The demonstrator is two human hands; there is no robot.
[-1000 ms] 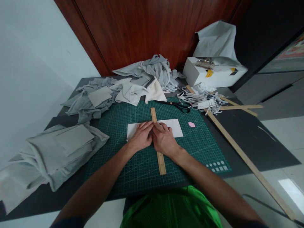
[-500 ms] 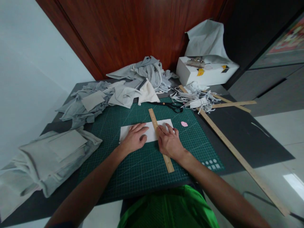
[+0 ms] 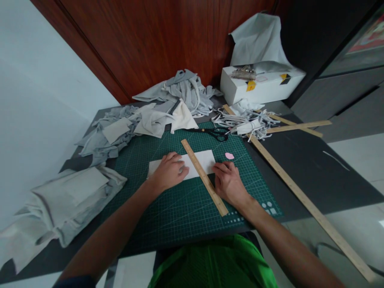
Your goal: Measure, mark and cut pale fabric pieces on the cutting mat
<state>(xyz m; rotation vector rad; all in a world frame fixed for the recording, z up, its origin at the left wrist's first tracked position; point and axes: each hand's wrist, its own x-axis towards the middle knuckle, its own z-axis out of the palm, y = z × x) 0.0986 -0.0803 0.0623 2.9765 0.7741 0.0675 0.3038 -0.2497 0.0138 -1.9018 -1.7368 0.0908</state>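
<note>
A white rectangular piece of cloth or paper (image 3: 207, 160) lies flat on a green gridded cutting mat (image 3: 171, 216). Slanting across it is a short wooden ruler (image 3: 204, 177), its near end past the piece's lower edge. My left hand (image 3: 170, 173) rests palm down on the piece's left part, fingers stretched out. At the right edge of the piece is my right hand (image 3: 230, 182), just right of the ruler. Its fingers are curled and close together; whatever may be between them is hidden. Black scissors (image 3: 214, 133) and a small pink scrap (image 3: 229, 155) lie beyond the hands.
Grey cloth heaps (image 3: 186, 94) line the back and left, with a folded stack (image 3: 81, 192) at near left. A bundle of pale cords (image 3: 249, 122) lies on crossed wooden sticks. One long wooden stick (image 3: 300, 194) overhangs the table's right edge. A white box (image 3: 261, 86) stands behind.
My right hand has come off the ruler and shifted right to the white piece's edge. The ruler now slants more, its near end farther right. My left hand stays on the piece.
</note>
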